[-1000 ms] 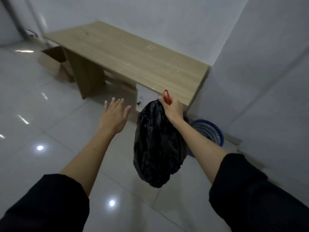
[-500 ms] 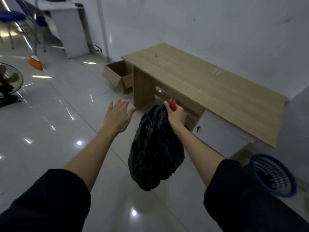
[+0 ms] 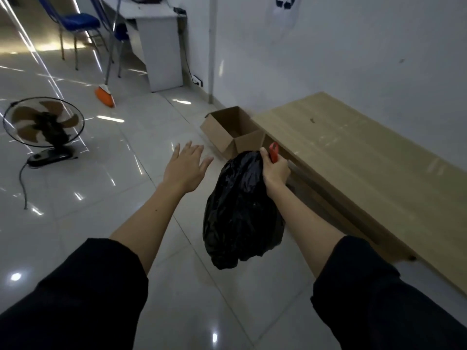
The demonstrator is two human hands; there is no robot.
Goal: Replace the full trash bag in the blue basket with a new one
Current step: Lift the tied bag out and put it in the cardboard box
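Fingers of the right hand (image 3: 274, 170) are clenched around the gathered neck of the full, crinkled black plastic trash bag (image 3: 240, 213), just right of the frame's centre. A small red strip, perhaps a tie or handle (image 3: 274, 151), sticks up out of the top of that fist; what it is cannot be told. The bag hangs straight down from the grasp, clear of the floor, its bulging body below and slightly left of the hand and beside the right forearm.

The left hand (image 3: 185, 170) is released and holds nothing: palm down, fingers straight and spread, reaching forward at centre frame, just left of the bag's top and not touching it.

Along the right side of the frame runs a long light wooden table (image 3: 353, 157) set against the white wall; its near edge passes close behind the right hand and bag. At the table's far end, above the hands, an open brown cardboard box (image 3: 232, 130) sits on the floor. Glossy white floor tiles (image 3: 113, 188) spread wide across the centre and left. A black floor fan (image 3: 43, 127) stands at the left edge. An orange-headed broom (image 3: 104, 96) leans in the upper left, near a white desk (image 3: 159, 46) and a blue-seated metal chair (image 3: 75, 21). Black sleeves (image 3: 83, 294) fill the lower corners.
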